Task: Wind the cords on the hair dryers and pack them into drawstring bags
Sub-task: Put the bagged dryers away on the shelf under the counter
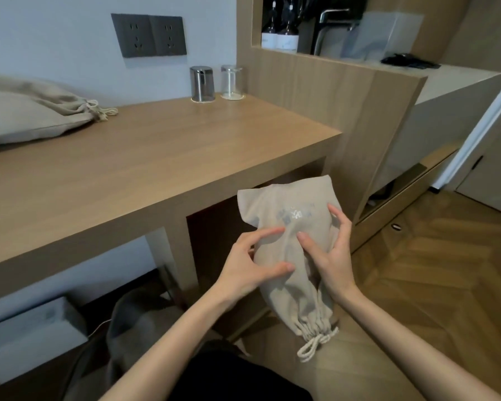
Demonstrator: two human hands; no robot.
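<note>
So, held bag point(297, 290): it hung between the two hands, off the desk, its mouth pointing back toward the person and its flat end away from them.
Drawstring point(315, 342): it was pulled tight below the right wrist, the neck gathered and the cord ends looped loose.
Contents: the cloth bulged under the fingers. No hair dryer or cord showed, so one inside was a judgement only.
Left hand point(249, 267): partly closed, with thumb and forefinger pressed on the front of the cloth, holding the bag's near side.
Right hand point(333, 256): cupped round the bag's far side, fingers spread and bent, their tips on the fabric.
Second bag point(32, 111): it lay on the desk point(156, 157) well to the left of the left hand and beyond it, full and drawn shut.
Steel cup point(202, 83) and glass point(232, 81): they stood upturned side by side, far beyond both hands at the back of the desk.
Progress: two bags looked packed and closed, and the held one likely only needed setting down. No loose dryer or empty bag was in view, so what remained could not be told.
</note>
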